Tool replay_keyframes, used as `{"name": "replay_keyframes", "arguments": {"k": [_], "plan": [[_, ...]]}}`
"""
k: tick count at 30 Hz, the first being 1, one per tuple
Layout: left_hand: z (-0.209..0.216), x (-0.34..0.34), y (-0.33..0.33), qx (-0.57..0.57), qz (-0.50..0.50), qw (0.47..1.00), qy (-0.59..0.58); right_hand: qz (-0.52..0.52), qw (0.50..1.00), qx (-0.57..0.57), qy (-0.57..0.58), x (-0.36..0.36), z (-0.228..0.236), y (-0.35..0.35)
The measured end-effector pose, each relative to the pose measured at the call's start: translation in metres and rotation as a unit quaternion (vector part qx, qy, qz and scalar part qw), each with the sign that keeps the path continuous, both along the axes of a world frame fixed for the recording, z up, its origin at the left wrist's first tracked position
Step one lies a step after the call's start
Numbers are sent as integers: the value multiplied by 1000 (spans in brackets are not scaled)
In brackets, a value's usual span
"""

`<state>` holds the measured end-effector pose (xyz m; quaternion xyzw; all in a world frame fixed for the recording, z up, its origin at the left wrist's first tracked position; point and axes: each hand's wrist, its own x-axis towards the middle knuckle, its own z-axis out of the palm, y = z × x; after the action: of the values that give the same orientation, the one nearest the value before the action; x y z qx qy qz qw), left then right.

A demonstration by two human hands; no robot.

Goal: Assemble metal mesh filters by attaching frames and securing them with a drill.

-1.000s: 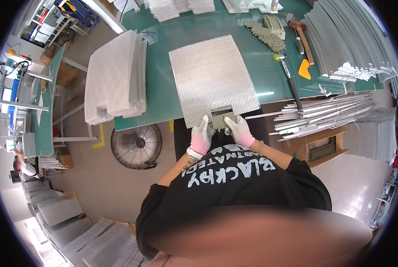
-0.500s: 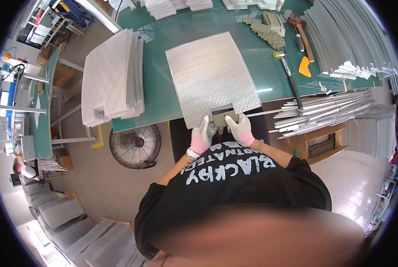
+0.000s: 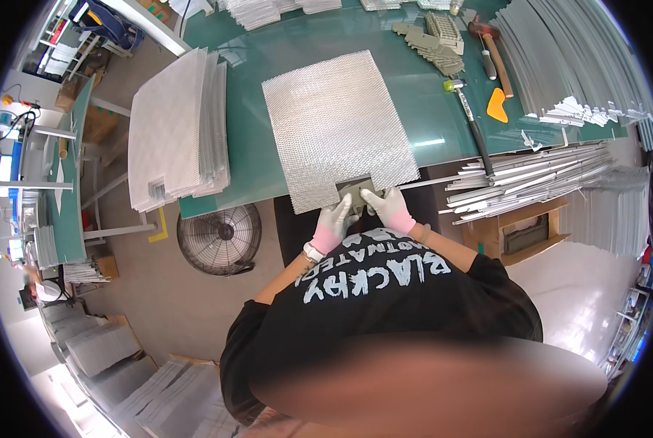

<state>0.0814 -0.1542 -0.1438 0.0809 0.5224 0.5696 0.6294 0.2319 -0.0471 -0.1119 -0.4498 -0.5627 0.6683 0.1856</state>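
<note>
A silvery mesh sheet (image 3: 337, 120) lies on the green table, its near edge jutting past the table edge towards me. That edge has a rectangular notch, and a small grey-green plate (image 3: 356, 190) sits at it. My left hand (image 3: 332, 225), in a white glove with a pink cuff, is closed on the plate's left part, thumb on top. From the other side my right hand (image 3: 392, 211), gloved alike, grips the plate's right part, its thumb near the left one. The fingers beneath are largely hidden, so I cannot tell how the plate meets the notch.
Left stands a stack of notched mesh sheets (image 3: 173, 131). To the right lie a hammer (image 3: 472, 124), a mallet (image 3: 496, 62), a screwdriver (image 3: 488, 64), an orange scraper (image 3: 497, 106) and grey-green plates (image 3: 425, 47). Metal strips (image 3: 531, 182) stick out beside my right arm; a fan (image 3: 220, 237) stands below left.
My two thumbs have come closer together over the plate; the left thumb now lies further onto it. The whole scene has shifted slightly left in the picture.
</note>
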Motion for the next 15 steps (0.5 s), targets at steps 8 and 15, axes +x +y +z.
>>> {"name": "replay_keyframes", "arguments": {"k": [8, 15], "plan": [[12, 5, -3, 92, -16, 995, -43, -25, 991, -109, 77, 12, -28, 5], [6, -10, -18, 126, 40, 991, 10, -4, 959, -224, 171, 10, -43, -6]]}}
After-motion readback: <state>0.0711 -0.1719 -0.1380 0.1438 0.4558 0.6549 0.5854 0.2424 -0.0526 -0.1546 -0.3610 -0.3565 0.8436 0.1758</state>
